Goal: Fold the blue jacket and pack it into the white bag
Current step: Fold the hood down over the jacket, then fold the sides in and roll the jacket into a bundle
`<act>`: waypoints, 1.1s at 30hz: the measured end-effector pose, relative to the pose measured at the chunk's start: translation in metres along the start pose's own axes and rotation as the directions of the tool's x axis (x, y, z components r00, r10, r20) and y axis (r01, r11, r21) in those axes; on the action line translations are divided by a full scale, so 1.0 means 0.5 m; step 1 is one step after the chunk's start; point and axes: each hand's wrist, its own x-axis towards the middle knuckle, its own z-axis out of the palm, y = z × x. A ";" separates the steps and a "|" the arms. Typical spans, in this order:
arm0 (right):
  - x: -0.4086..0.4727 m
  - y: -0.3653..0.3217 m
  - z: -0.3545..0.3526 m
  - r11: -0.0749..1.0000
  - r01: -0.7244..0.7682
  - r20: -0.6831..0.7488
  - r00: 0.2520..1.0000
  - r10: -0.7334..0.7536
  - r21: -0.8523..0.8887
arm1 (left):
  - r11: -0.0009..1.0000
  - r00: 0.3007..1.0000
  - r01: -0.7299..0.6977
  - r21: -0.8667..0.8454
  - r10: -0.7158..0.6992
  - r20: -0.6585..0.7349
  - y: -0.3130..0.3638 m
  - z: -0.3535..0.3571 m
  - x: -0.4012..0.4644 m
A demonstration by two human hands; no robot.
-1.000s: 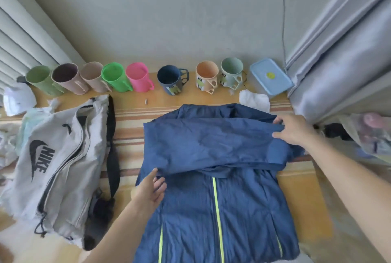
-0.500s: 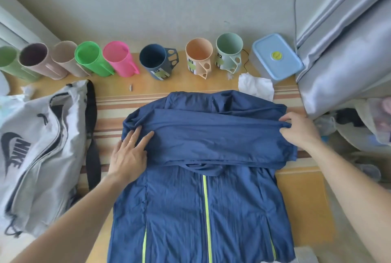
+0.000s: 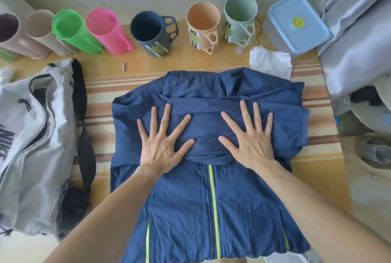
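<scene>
The blue jacket (image 3: 207,203) lies front-up on the striped table, its neon-yellow zipper running toward me. Both sleeves are folded across the chest in a band. My left hand (image 3: 163,142) lies flat on the left part of that band, fingers spread, a ring on one finger. My right hand (image 3: 249,137) presses flat on the right part, fingers spread too. Neither hand holds cloth. The white bag (image 3: 36,142), with a black strap and an unzipped top, lies to the left of the jacket.
A row of several coloured cups (image 3: 105,29) lines the back wall. A blue-lidded box (image 3: 298,23) stands at the back right, a crumpled white tissue (image 3: 270,61) in front of it. Grey curtain (image 3: 357,29) and piled items fill the right side.
Both hands have let go of the jacket's side edges and moved inward onto the folded sleeves, palms flat. The view has tilted down and closer.
</scene>
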 end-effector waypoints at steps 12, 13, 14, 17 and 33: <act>-0.164 0.001 0.013 0.991 -0.130 -0.046 0.990 0.131 0.032 | 0.999 0.998 -0.045 0.002 0.045 -0.046 -0.037 -0.013 -0.111; -0.218 -0.006 0.020 0.994 -0.103 -0.037 0.994 0.104 0.034 | 0.995 0.994 -0.095 0.018 0.096 -0.060 -0.042 -0.010 -0.151; -0.270 -0.014 0.031 0.997 -0.066 -0.024 0.997 0.066 0.028 | 0.988 0.987 -0.149 0.037 0.151 -0.059 -0.044 -0.003 -0.191; -0.403 -0.035 0.072 0.997 -0.068 0.037 0.997 0.067 0.029 | 0.977 0.978 -0.207 0.046 0.206 0.016 -0.051 0.036 -0.312; -0.681 0.045 0.169 0.676 -0.307 -0.116 0.856 0.503 0.670 | 0.657 0.790 0.546 -0.519 -0.610 0.059 -0.024 0.131 -0.684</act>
